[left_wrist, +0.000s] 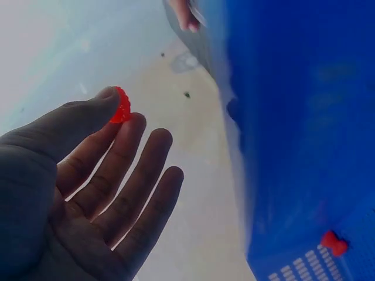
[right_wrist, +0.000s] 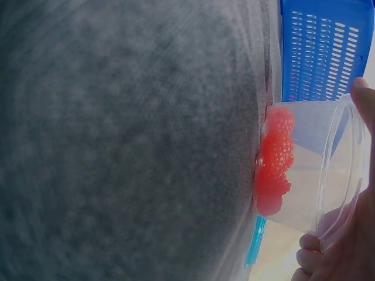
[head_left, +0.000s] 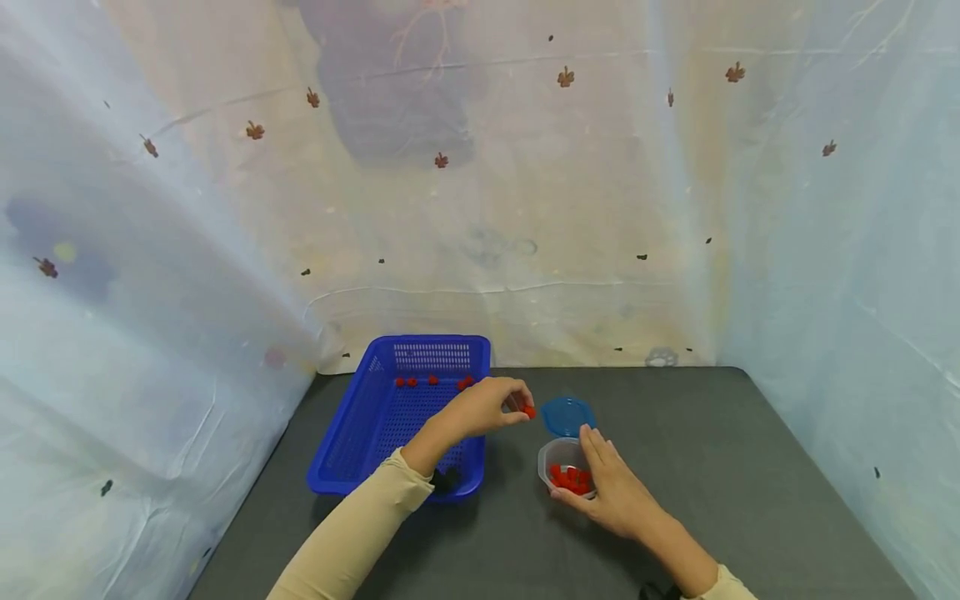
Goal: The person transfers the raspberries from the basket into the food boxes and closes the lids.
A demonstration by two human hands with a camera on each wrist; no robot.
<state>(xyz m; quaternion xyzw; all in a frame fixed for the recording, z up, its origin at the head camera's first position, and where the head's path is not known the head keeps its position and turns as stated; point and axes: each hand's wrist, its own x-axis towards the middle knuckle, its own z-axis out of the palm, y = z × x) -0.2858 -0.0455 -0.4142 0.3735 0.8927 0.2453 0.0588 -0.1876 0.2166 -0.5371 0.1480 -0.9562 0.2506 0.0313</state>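
Observation:
My left hand [head_left: 487, 407] pinches a red raspberry [left_wrist: 123, 106] between thumb and fingertips, in the air between the blue basket and the clear plastic tub. The tub [right_wrist: 310, 158] stands upright on the table with several red raspberries [right_wrist: 274, 164] on its bottom. With thumb and fingers spread around its rim, my right hand [head_left: 618, 492] holds the tub from the right. Left of both hands, the blue basket [head_left: 320, 475] has several more raspberries [head_left: 412, 382] along its far end. Some dark pieces [head_left: 447, 481] in its near right corner are partly hidden by my left sleeve.
Just behind the tub lies a translucent blue lid [head_left: 567, 415]. The dark grey table [head_left: 720, 467] reaches back to a patterned plastic sheet [head_left: 525, 208], which also hangs at both sides. A small black object [head_left: 658, 591] shows by my right wrist.

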